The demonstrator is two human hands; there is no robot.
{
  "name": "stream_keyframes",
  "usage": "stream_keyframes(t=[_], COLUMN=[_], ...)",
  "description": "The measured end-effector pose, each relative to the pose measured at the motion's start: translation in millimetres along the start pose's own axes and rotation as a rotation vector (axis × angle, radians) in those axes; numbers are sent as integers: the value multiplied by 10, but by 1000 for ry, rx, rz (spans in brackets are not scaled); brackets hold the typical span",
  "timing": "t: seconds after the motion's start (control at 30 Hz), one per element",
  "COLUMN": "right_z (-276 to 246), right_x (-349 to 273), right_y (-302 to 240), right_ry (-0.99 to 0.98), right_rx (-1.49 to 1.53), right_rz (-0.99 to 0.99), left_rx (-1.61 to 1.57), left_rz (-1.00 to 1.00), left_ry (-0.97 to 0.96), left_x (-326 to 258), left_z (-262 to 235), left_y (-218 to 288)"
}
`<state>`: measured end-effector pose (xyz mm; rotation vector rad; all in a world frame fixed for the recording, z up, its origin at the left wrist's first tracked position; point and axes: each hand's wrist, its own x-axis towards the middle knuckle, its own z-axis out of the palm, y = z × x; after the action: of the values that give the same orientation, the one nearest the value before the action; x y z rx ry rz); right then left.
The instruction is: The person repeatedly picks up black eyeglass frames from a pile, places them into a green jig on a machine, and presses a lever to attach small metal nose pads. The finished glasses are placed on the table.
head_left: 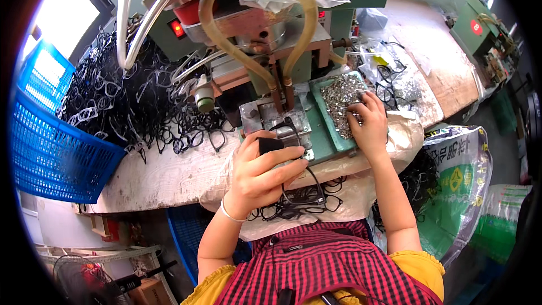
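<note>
My left hand (262, 166) is closed round a black glasses frame (289, 126), held at the metal fixture (302, 118) under the machine's two copper-coloured electrodes (283, 93). A black band or pad (271, 146) lies across its fingers. Part of the frame hangs below the hand, over the cloth. Over the right side of a green tray (345, 146), my right hand (370, 121) has its fingers curled in a pinch at a heap of small silvery metal parts (339, 101). Whatever sits between those fingertips is too small to make out.
Black glasses frames (121, 87) pile up at the left, beside blue plastic baskets (62, 147). More frames (305, 199) rest on the cloth before me. Thick tan hoses (307, 17) arch over the machine (316, 45). A woven sack (451, 186) stands open at the right.
</note>
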<state>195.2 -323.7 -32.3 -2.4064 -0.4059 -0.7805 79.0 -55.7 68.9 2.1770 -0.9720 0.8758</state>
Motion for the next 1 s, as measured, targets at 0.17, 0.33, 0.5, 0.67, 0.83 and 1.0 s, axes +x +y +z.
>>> stream_keyframes(t=[0.17,0.33,0.5,0.67,0.83,1.0], right_z=[2,144,56,121,442,277], right_x=[87,349,-84,-224,147,183], right_y=[-247,-250,169,234,-231,-423], right_ry=[-79,-131,172,302,121,-5], right_rx=[81,22,628,1038,1071,874], right_rz=[-195,-400,365,560,493,411], left_rx=[-31,7,294,611,756,887], left_rz=[-37,-137,-252,-748,-595,-672], left_ry=[13,31,133,646,240,-57], left_x=[-18,-260,-1039,-1284,-1025,-1219], left_z=[-38,70,-142,-947,-949,-377], left_y=[38,153,524,68,-1170,-1941])
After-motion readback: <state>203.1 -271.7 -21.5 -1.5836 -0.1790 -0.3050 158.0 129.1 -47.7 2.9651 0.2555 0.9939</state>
